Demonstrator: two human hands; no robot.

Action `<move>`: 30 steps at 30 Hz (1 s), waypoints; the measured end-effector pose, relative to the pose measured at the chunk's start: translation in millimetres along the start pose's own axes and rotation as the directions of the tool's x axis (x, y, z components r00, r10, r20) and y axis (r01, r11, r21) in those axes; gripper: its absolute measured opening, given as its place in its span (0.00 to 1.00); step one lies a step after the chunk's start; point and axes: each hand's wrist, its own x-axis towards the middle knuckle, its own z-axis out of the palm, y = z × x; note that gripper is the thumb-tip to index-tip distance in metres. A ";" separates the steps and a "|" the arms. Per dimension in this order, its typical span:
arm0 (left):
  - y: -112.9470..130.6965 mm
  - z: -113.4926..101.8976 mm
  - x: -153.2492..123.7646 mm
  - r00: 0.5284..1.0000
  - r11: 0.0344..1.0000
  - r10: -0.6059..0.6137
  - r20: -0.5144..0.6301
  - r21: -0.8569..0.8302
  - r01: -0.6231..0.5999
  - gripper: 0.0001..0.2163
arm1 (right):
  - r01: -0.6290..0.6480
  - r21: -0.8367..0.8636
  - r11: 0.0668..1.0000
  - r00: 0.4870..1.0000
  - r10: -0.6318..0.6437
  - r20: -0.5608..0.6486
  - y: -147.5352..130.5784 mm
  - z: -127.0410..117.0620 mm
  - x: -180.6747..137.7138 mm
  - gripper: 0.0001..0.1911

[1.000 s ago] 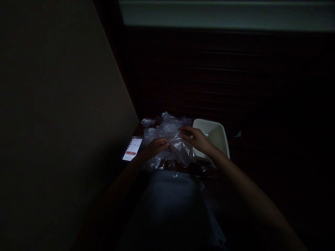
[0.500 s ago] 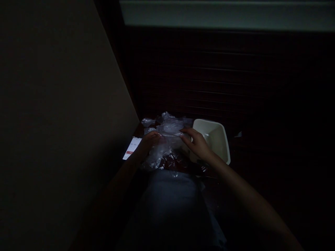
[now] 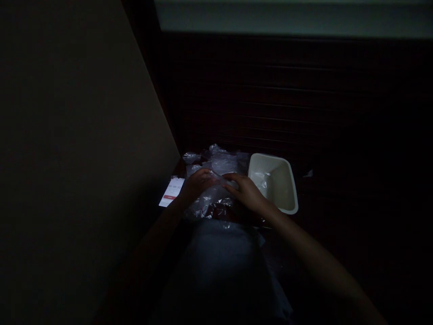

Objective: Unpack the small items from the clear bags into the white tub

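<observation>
Between my two hands is a clear plastic bag (image 3: 217, 175), gripped along its upper edge. My left hand (image 3: 199, 183) is closed on its left end. From the other side my right hand (image 3: 244, 189) pinches it between thumb and fingers. Just beyond lies a pile of clear plastic bags (image 3: 223, 161), and more crinkled clear plastic (image 3: 206, 205) sits below and nearer to me. Dim light hides the finer shape of the held bag.
To the right stands a cream plastic bin (image 3: 286, 185) with some clear plastic inside. A lit phone (image 3: 172, 192) lies by my left wrist. A wall (image 3: 101, 113) rises at the left, and a small pale scrap (image 3: 308, 173) lies right of the bin.
My right hand has moved left and slightly down, closer to my left hand. The bag's stretched edge is now slack and bunched between them, and more of the bin shows.
</observation>
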 end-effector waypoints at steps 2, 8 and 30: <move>0.3 -0.9 1.3 0.998 0.996 0.062 -0.016 0.063 -0.061 0.09 | -0.032 0.046 0.998 0.999 0.032 -0.002 3.3 1.5 -1.1 0.14; 7.0 -3.7 1.2 0.994 0.986 0.112 0.011 0.127 -0.112 0.07 | -0.127 0.170 0.977 0.991 0.131 -0.007 13.6 7.0 -1.8 0.13; -12.1 -0.9 2.3 0.981 0.932 -0.096 0.167 -0.330 0.147 0.27 | -0.206 0.360 0.910 0.966 0.130 0.224 15.8 -12.8 0.0 0.11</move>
